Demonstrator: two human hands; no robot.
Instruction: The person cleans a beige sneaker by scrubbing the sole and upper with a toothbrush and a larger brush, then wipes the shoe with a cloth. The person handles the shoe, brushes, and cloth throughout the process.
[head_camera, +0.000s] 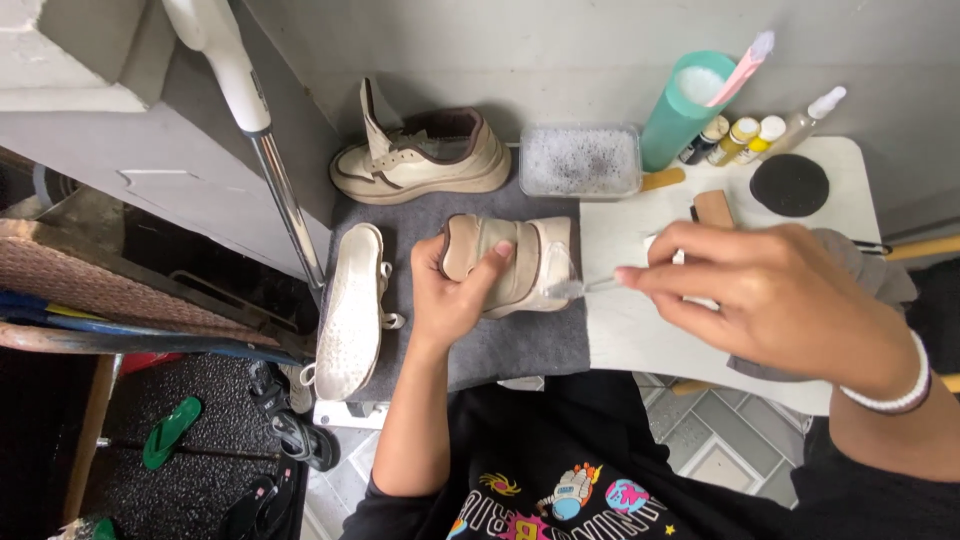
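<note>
My left hand grips a beige shoe lying on a grey mat, thumb over its upper edge. My right hand pinches the thin handle of a small brush, whose bristle end touches the shoe's toe end. A second beige shoe with a brown collar stands on the mat behind. A pale insole lies to the left on the mat.
A clear tub of foamy water, a teal cup with a pink brush, small bottles, a black round pad and a brown block sit on a white table. Sandals lie on the floor at lower left.
</note>
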